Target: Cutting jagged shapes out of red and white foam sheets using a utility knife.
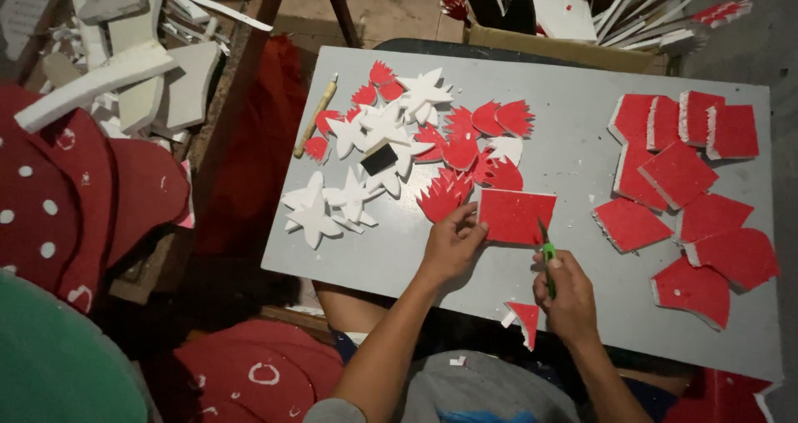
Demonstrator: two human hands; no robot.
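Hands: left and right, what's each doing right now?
Left hand: pressing down on the red foam sheet.
Right hand: closed on a green-handled cutter.

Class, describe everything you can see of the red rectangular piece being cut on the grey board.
The red piece is a flat, roughly rectangular sheet, red on top with a white edge, apparently foam. It lies flat on the grey board. The left hand presses its left edge; the right hand holds a green-handled cutter against its lower right corner.
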